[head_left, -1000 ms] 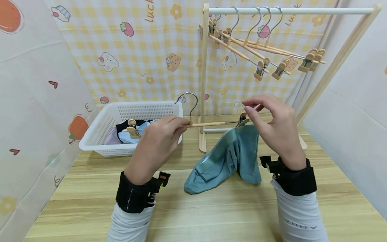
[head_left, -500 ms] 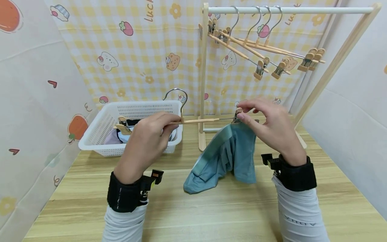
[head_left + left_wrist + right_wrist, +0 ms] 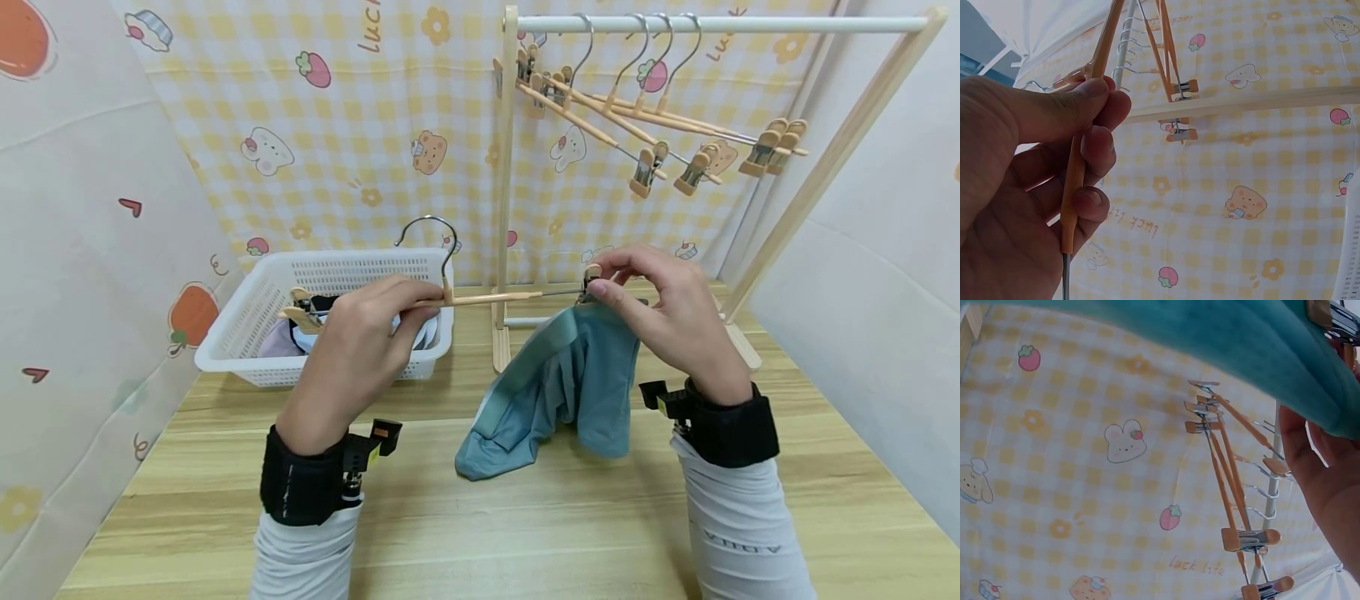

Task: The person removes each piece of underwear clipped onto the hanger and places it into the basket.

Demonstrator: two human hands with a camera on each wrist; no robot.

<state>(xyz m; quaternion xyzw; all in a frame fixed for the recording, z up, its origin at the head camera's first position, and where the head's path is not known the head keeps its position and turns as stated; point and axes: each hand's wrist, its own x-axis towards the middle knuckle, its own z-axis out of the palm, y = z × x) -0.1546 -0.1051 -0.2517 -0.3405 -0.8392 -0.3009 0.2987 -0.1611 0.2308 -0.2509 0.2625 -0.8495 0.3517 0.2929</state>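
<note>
Two bare hands hold a slim wooden clip hanger (image 3: 487, 297) level above a pale wood-grain surface (image 3: 525, 517). The hanger is a thin, light-coloured wooden bar with a curved silver metal hook (image 3: 429, 242) rising from its middle and a small wood-and-metal clip at each end. The left hand (image 3: 360, 350) grips the bar just left of the hook, fingers (image 3: 1094, 147) curled round it with the thumb pressed on top; the left wrist view shows the bar running between thumb and fingertips. The hanger's left clip (image 3: 300, 310) hangs bare in front of a white perforated plastic basket (image 3: 247, 321), which holds a few dark, pale blue and lilac garments.

The right hand (image 3: 667, 312) pinches the hanger's right clip (image 3: 591, 283) between thumb and forefinger. A teal blue fabric garment (image 3: 558, 383) hangs from that clip; it has a paler band along one edge, falls in soft folds, and its lower end rests crumpled on the surface. In the right wrist view the teal cloth fills the top of the frame, with the clip at its edge.

Behind the hands stands a light wooden clothes rack with a white top rail (image 3: 720, 27). Three more wooden clip hangers (image 3: 652, 125) hang from that rail, bunched near its left end. A yellow checked backdrop with cartoon animals and strawberries (image 3: 337, 125) covers the wall behind.
</note>
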